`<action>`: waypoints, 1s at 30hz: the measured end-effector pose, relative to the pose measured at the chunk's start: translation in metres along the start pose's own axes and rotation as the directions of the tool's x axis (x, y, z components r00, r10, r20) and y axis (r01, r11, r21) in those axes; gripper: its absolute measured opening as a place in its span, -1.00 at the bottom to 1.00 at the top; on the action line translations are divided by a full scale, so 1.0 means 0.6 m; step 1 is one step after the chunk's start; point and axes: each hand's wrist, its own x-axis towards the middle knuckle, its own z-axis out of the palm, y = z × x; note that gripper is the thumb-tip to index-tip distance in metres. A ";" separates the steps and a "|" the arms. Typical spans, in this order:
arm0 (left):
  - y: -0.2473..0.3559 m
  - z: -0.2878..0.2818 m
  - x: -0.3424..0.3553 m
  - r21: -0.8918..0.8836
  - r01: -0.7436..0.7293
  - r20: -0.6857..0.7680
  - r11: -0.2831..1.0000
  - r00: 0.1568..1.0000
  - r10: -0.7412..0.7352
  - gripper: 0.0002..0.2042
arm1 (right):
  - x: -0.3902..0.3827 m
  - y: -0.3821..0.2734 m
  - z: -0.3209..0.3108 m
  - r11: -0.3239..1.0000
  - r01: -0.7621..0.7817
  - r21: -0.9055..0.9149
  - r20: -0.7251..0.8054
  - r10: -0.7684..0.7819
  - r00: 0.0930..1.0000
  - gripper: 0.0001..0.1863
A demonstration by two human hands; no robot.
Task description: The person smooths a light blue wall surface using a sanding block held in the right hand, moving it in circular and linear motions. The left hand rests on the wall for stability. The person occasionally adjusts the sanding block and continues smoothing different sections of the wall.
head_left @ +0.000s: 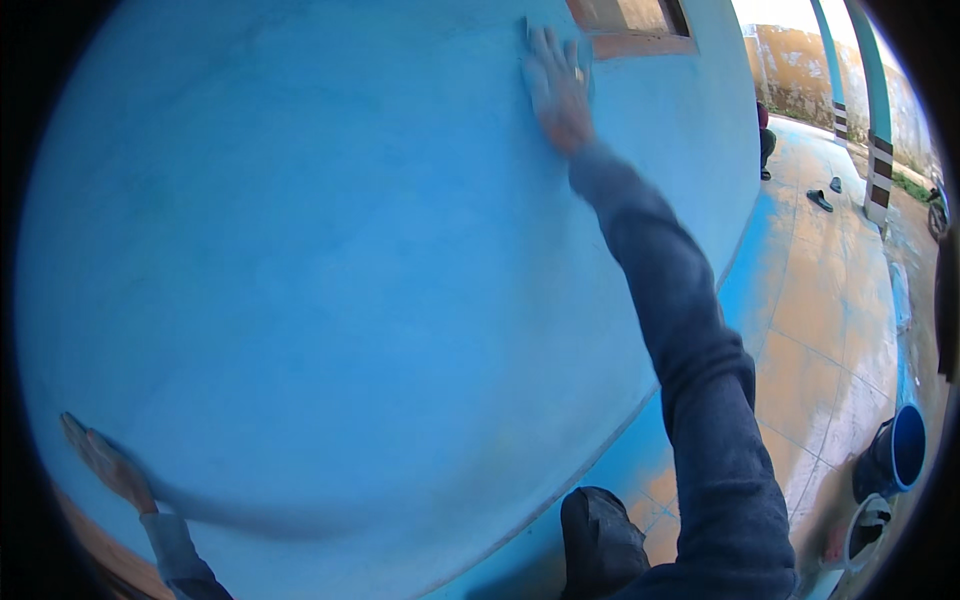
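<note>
A broad, light-blue painted wall (300,280) fills most of the view. My right arm reaches up across it in a dark sleeve. High on the wall, below and left of a window opening, my right hand (558,90) lies pressed flat, slightly blurred. Thin dark-grey edges show beside its fingers, like a sheet of sandpaper (527,38) held under the palm; most of it is hidden. At the lower left, my left hand (108,468) rests against the wall with its fingers stretched out and nothing visible in it.
The window frame (645,46) is orange-brown. Blue powder lies on the tiled floor (800,330) along the wall's foot. A dark-blue bucket (905,450) and a whitish bucket (865,535) stand at the lower right. Farther off are sandals (820,201), striped posts (879,180) and a partly hidden person (766,145).
</note>
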 end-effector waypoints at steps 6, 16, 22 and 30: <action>-0.021 -0.014 -0.003 -0.048 0.008 0.004 0.999 1.000 -0.008 -0.46 | -0.027 -0.119 0.015 0.930 0.350 0.111 0.124 -0.363 0.924 -0.41; 0.010 -0.018 -0.005 -0.071 0.050 -0.017 0.996 0.999 -0.051 -0.47 | 0.026 -0.114 0.021 0.966 0.257 0.036 0.105 -0.259 0.960 -0.43; 0.016 0.001 -0.010 -0.038 0.017 -0.014 0.999 1.000 -0.017 -0.47 | 0.090 -0.032 -0.001 0.993 0.101 -0.062 0.026 -0.099 0.995 -0.42; 0.012 -0.023 0.002 -0.015 -0.011 -0.013 1.000 1.000 0.010 -0.50 | -0.002 -0.130 0.016 0.942 0.335 -0.011 0.108 -0.332 0.937 -0.44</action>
